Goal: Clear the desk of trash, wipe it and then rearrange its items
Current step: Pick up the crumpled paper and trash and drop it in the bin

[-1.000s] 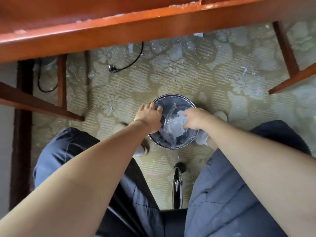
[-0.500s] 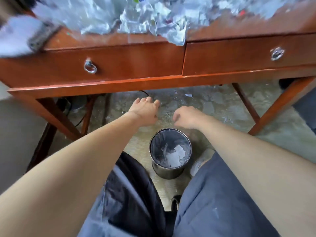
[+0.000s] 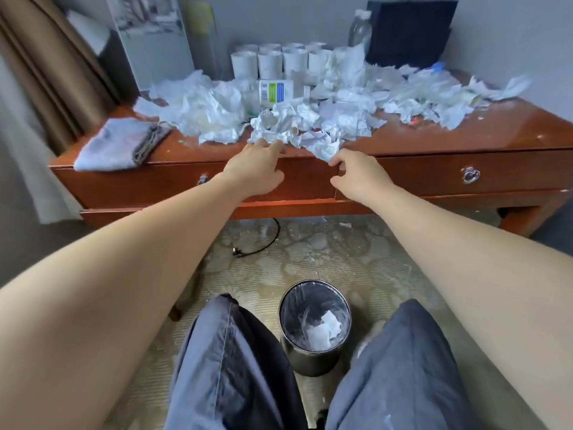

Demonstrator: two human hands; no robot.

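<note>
A reddish wooden desk (image 3: pixel 465 135) is heaped with crumpled white paper trash (image 3: pixel 294 119) from its left part to its right end. My left hand (image 3: pixel 257 169) reaches to the desk's front edge, its fingertips touching the near rim of the paper pile. My right hand (image 3: pixel 356 175) hovers beside it with fingers loosely bent, holding nothing, just below an overhanging scrap. A grey folded cloth (image 3: pixel 121 142) lies on the desk's left end. On the floor between my knees stands a round lined trash bin (image 3: pixel 314 324) with some paper inside.
Several white paper cups (image 3: pixel 279 60), a small white-and-green box (image 3: pixel 276 92), a clear bottle (image 3: pixel 359 32) and a dark box (image 3: pixel 409 32) stand at the back of the desk. A black cable (image 3: pixel 263 240) lies on the patterned carpet. Curtains (image 3: pixel 52 72) hang at left.
Both hands have risen from inside the trash bin to the desk's front edge, with no paper in them. The view has tilted up from the floor to the desk top.
</note>
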